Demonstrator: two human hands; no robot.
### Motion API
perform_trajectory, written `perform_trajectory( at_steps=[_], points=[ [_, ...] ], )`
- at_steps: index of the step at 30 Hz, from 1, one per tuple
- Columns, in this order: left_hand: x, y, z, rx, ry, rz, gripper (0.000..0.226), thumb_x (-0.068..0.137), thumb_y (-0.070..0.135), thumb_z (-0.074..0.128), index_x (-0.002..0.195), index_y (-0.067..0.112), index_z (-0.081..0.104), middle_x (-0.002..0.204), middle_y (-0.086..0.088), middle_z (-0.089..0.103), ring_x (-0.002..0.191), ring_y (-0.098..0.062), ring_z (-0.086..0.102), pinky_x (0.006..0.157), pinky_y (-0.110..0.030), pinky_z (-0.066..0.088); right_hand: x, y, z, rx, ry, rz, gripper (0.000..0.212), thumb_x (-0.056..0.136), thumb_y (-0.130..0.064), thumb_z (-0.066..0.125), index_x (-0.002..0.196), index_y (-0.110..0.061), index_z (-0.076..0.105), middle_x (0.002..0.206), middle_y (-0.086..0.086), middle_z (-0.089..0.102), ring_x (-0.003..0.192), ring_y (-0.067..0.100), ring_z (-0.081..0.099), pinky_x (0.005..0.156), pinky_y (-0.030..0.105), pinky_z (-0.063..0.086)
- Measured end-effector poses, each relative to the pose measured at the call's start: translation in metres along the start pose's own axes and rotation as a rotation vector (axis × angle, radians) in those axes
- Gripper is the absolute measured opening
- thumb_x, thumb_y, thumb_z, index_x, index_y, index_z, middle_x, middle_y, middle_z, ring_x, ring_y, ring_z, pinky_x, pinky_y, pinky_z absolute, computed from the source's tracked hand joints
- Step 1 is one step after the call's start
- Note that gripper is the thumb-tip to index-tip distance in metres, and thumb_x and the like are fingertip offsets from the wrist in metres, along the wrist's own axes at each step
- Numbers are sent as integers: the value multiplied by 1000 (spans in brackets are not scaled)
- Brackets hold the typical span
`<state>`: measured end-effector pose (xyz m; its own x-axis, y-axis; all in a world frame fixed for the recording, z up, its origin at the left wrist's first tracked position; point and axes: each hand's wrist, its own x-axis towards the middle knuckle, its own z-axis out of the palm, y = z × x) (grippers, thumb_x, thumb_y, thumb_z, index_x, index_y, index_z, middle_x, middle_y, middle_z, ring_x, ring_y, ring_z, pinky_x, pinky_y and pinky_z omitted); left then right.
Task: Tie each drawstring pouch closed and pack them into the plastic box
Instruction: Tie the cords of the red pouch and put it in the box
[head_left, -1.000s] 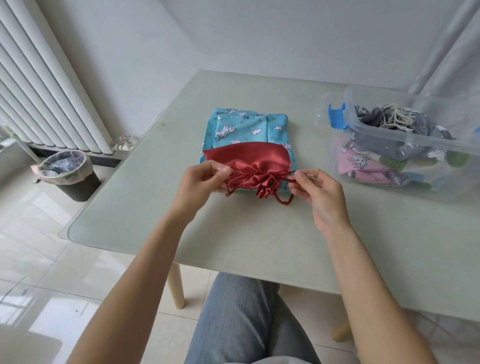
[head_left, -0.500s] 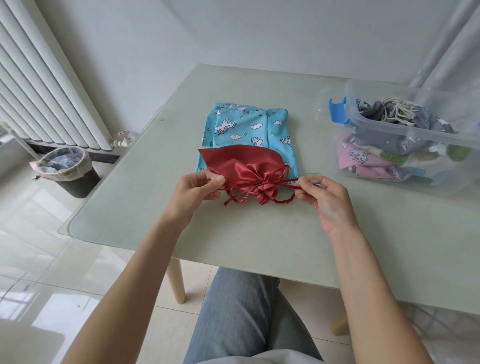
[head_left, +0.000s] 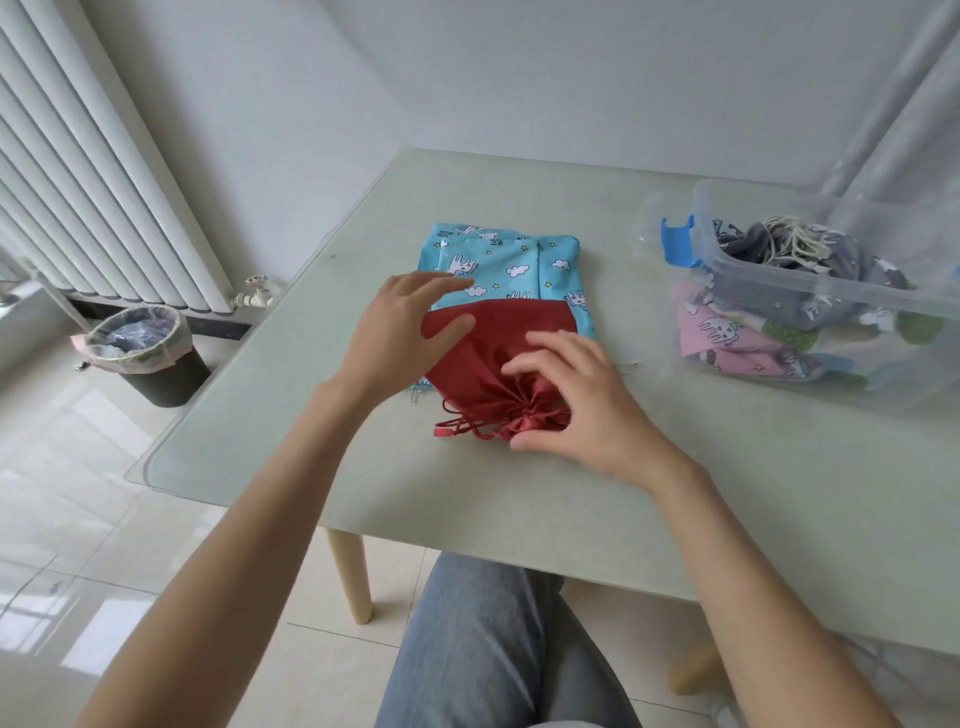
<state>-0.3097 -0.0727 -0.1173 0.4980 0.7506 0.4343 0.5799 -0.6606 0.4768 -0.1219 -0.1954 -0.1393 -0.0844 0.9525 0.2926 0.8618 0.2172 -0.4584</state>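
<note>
Nothing here gives me words or numbers I can read. The light blue cotton pouches with white cartoon animals, clouds and yellow stars (head_left: 511, 262), at twelve o'clock from my hands, carry small dark lettering along their far edge, but it is too blurred to make out.

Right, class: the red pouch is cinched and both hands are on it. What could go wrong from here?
1. The red pouch lies on the blue pouches; lifting it might drag them askew.
2. Its cord ends trail loose near the right hand, so the closure may slacken if they snag.
3. The plastic box already looks fairly full, so the pouch may sit high. The left hand only rests on the cloth.
</note>
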Motion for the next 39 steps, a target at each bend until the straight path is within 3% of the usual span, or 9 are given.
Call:
perform_trajectory(
  at_steps=[2,5,12,17,21,25,32,36,39],
  points=[
    [16,-5,13,104,-196,-60,46,89,49,53,132,31,49,132,0,55,124,-23,45,98,-34,36,3,-2,8,-163,-34,-4,62,60,-47,80,114,-31,56,132,-4,43,126,20,30,104,33,26],
    [29,-6,21,168,-326,-176,47,89,53,50,131,33,47,124,0,61,111,-27,56,89,-36,44,5,2,11,-236,20,65,50,67,-45,77,109,-26,57,118,-1,46,108,23,42,93,37,39],
    [32,12,9,-358,-100,-60,24,92,15,55,109,29,66,103,11,69,95,-1,61,87,-14,43,0,16,-3,205,249,293,29,80,-14,70,102,-25,54,95,1,55,70,15,54,71,29,51],
    [57,45,8,-704,-69,-62,26,95,12,53,115,26,61,98,-4,68,82,-5,63,78,-20,50,9,22,-57,776,321,326,27,85,3,61,97,-21,66,89,1,64,77,12,62,69,21,55],
    [92,86,12,-804,38,26,25,96,13,51,116,25,59,90,5,65,73,-4,63,67,-17,50,29,34,-125,810,444,247,24,85,2,61,83,-20,71,80,-6,70,78,10,64,77,21,53],
    [126,129,20,-862,87,165,24,96,11,50,112,26,60,101,8,67,80,-7,64,71,-21,51,50,51,-192,786,578,191,22,85,-1,62,80,-21,70,79,-6,70,77,10,64,78,24,53],
    [175,171,56,-688,50,284,29,92,20,55,120,22,60,108,10,66,98,0,61,81,-15,48,63,96,-253,859,638,267,18,89,1,52,85,-8,67,75,1,70,71,9,67,68,19,52],
    [183,183,83,-460,-113,298,34,92,34,55,125,26,58,114,13,65,107,-1,57,93,-18,40,45,130,-259,599,638,385,18,85,-30,64,83,-15,73,86,3,72,85,13,67,80,24,51],
    [180,192,99,-317,-267,348,32,93,36,53,123,25,59,110,11,67,105,-6,56,90,-19,37,22,151,-261,343,579,438,12,75,-28,77,78,-18,71,81,-8,70,79,2,64,73,8,44]
  ],
)
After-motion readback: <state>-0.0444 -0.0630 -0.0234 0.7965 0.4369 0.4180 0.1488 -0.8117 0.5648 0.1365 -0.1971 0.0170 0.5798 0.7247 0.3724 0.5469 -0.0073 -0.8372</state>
